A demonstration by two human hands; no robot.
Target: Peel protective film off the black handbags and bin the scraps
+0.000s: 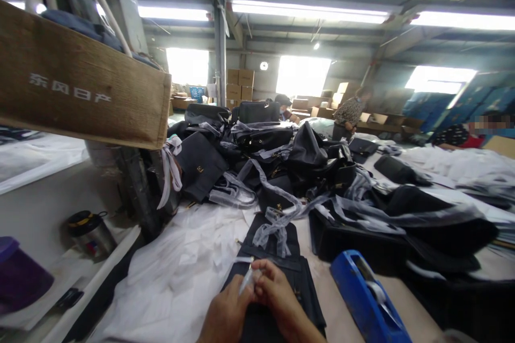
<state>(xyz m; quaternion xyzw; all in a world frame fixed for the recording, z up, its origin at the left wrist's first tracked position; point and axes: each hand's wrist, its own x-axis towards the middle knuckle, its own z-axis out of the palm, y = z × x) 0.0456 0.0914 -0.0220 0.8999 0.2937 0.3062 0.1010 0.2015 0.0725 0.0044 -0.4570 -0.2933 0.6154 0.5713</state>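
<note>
Pinching a thin pale strip (246, 280) between the fingertips of left hand (225, 313) and right hand (277, 300), both closed on it at the near edge of the table (324, 286). Held just above a black bag (295, 273), flat under the 2 hands and running from the near edge toward the table's middle.

Strip: narrow, glossy, slightly tilted; cannot tell whether tape or film. Bag: dark, matte, rectangular, with crinkled clear film (277, 225) knotted at its far end.

Just right of the bag, a blue dispenser (362, 295): hard plastic, wedge-shaped, angled toward the near right corner, with white tape on its roll. Left of the bag, crumpled white paper (181, 273), spread out to the left edge. Across the middle, a heap (273, 161) of soft black bags with film-wrapped handles.

Beyond the left edge, on a lower white shelf, a steel cup (90, 236) with a black lid. Overhead at the left, a brown box (80, 86) of rough cardboard.

Bare room only in the beige band between bag and dispenser; crowded everywhere else.
</note>
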